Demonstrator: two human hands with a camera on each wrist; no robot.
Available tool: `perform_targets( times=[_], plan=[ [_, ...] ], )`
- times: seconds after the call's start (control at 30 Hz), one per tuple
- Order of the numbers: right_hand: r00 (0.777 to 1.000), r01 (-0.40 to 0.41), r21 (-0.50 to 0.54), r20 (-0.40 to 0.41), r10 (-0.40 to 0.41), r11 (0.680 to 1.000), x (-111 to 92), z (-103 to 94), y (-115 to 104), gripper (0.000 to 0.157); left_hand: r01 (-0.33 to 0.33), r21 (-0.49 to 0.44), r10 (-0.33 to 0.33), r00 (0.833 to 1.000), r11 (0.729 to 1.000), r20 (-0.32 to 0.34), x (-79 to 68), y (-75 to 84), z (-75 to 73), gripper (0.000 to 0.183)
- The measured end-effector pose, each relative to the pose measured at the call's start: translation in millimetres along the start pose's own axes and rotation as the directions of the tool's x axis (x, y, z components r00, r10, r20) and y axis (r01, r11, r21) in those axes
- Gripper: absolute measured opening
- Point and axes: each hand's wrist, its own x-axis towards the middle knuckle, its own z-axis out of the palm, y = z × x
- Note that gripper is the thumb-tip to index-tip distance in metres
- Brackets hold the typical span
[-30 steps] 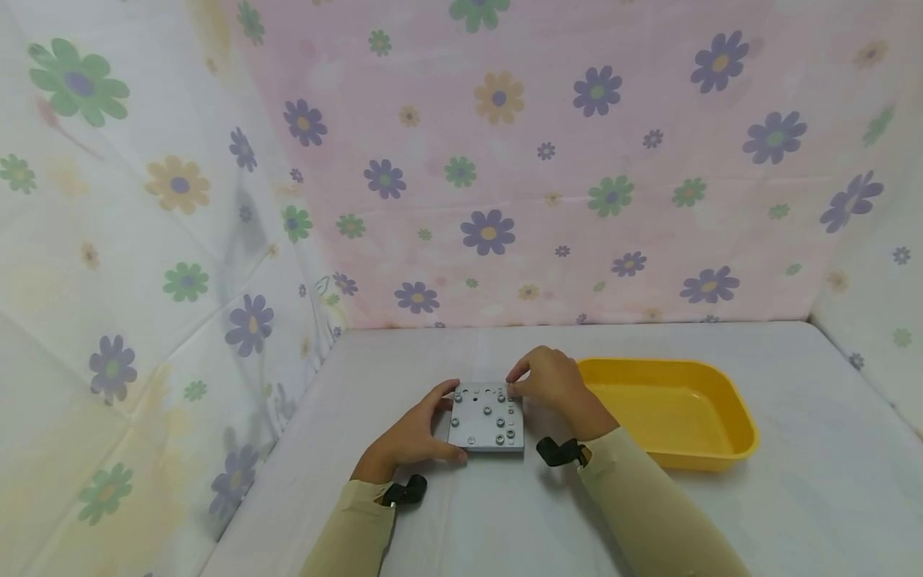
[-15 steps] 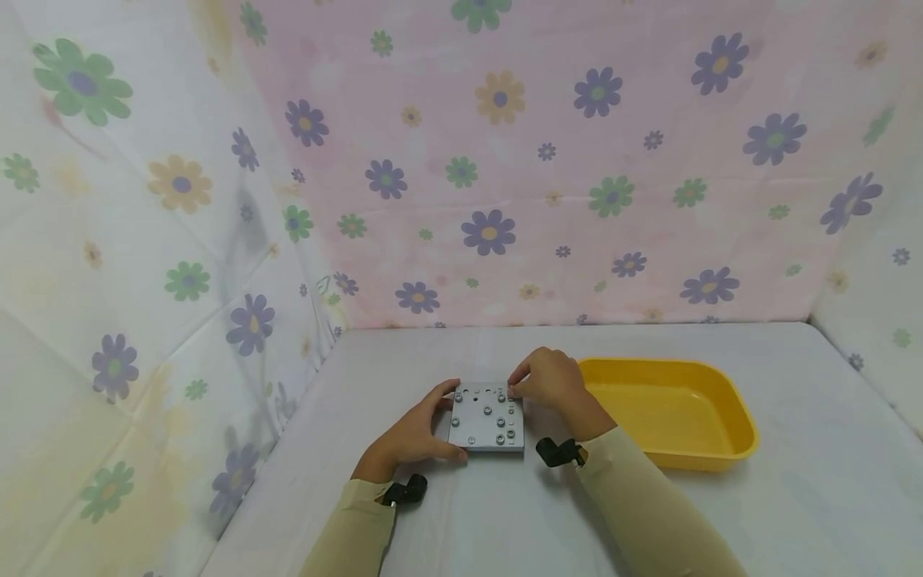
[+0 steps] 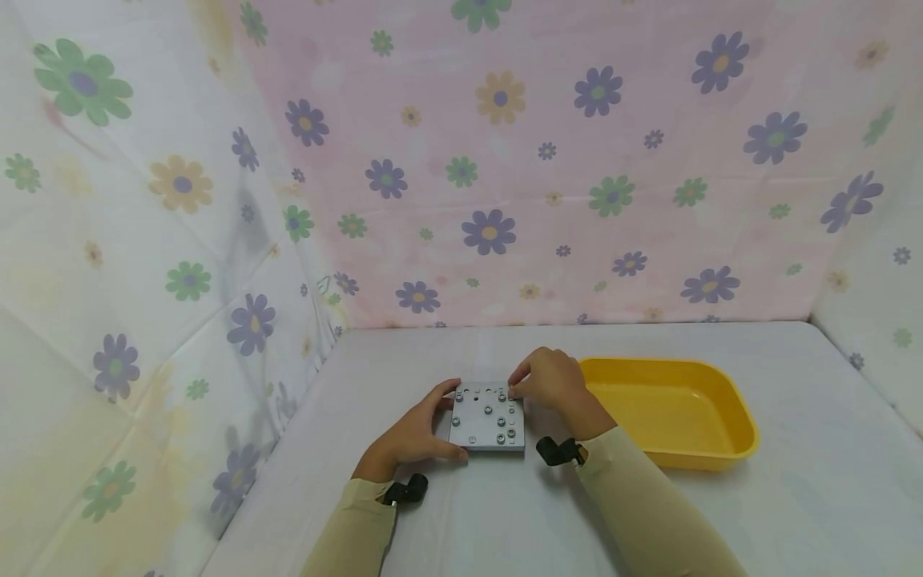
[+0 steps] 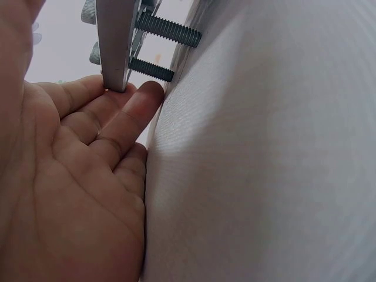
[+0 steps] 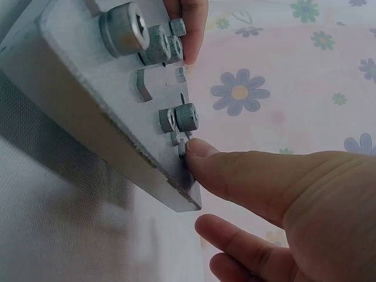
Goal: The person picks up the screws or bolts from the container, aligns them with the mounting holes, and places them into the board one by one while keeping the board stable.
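A square metal plate (image 3: 476, 417) lies in front of me on the table. Socket head screws (image 5: 124, 29) stand on its upper face, and threaded shanks (image 4: 169, 29) stick out underneath towards the white cloth. My left hand (image 3: 411, 433) grips the plate's left side, thumb at the near edge and fingers at the far corner. At the far right corner, my right hand (image 3: 551, 381) pinches with thumb and forefinger. In the right wrist view its thumb touches the plate beside a small raised piece; the forefinger's tip is hidden there, so any small part between them cannot be made out.
A yellow tray (image 3: 667, 461) stands to the right, just behind the right forearm. White cloth covers the table (image 3: 490, 529). Flowered cloth (image 3: 548, 160) hangs at the back and both sides. Black camera mounts (image 3: 555, 451) sit at both wrists.
Both hands and the plate stay almost where they were. The right fingertips have shifted only very slightly at the plate's far corner.
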Motion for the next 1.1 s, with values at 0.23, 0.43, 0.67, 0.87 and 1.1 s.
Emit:
perform_targets(
  times=[0.23,0.43,0.67,0.87,1.1],
  plan=[
    [1.000,-0.008,0.004,0.002,0.008,1.000,0.6,0.4,1.0,0.005,0.001,0.005,-0.001,1.000,1.000,0.001,-0.2,2.1,-0.2,0.126],
    [1.000,0.010,0.023,-0.003,-0.009,1.000,-0.5,-0.2,0.8,0.005,0.008,0.003,-0.008,1.000,1.000,-0.003,1.0,0.1,0.2,0.126],
    [1.000,0.000,0.113,0.005,-0.001,0.994,-4.9,-5.0,-2.0,0.007,0.022,0.016,-0.022,1.000,1.000,-0.013,1.4,-1.5,1.3,0.125],
    [0.997,0.070,0.135,0.015,-0.073,0.988,-8.9,-15.9,-3.1,0.015,0.022,0.012,-0.022,1.000,1.000,-0.019,1.5,-1.5,1.4,0.127],
    [0.992,0.113,0.130,0.039,-0.119,0.985,-15.2,-34.8,1.0,0.013,-0.005,0.010,0.005,1.000,1.000,-0.019,1.8,-2.5,1.4,0.130]
  ],
)
